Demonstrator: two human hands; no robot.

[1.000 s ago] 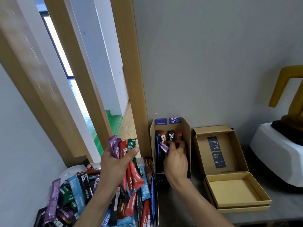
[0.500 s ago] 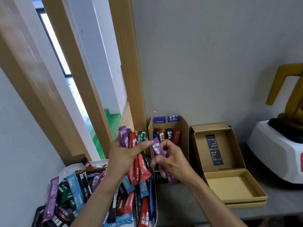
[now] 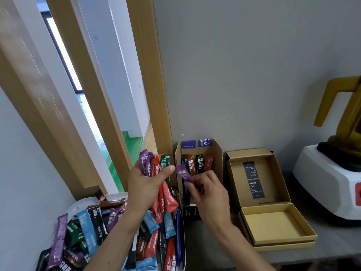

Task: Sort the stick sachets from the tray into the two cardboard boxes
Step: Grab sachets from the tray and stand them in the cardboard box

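I have the right hand (image 3: pixel 209 192) pinching one purple sachet (image 3: pixel 183 174) between thumb and fingertips. It is held just in front of the tall box (image 3: pixel 218 163), touching nothing else that I can make out. Its long axis runs on a slant: the upper end points up and left toward the left thumb, and the lower end is hidden in my fingers. The left hand (image 3: pixel 144 185) is clenched round a fanned bundle (image 3: pixel 156 167) of purple, red and green sachets. It is raised above the tray (image 3: pixel 83 202), where the loose pile (image 3: pixel 88 231) lies heaped. As I judge it, the next move turns on the line from the sachet to the tall box. The box mouth sits directly beyond the sachet and slightly to its right, and the row (image 3: pixel 195 165) already inside stands upright, side by side. So the slanted sachet would need turning near upright before it goes in, lower end first. The right hand is plainly nearer to both boxes, while the left is further off, over the tray. The flat box (image 3: pixel 273 227) lies well to the right, its base bare, should purple belong there instead. I cannot tell the sorting rule from here.
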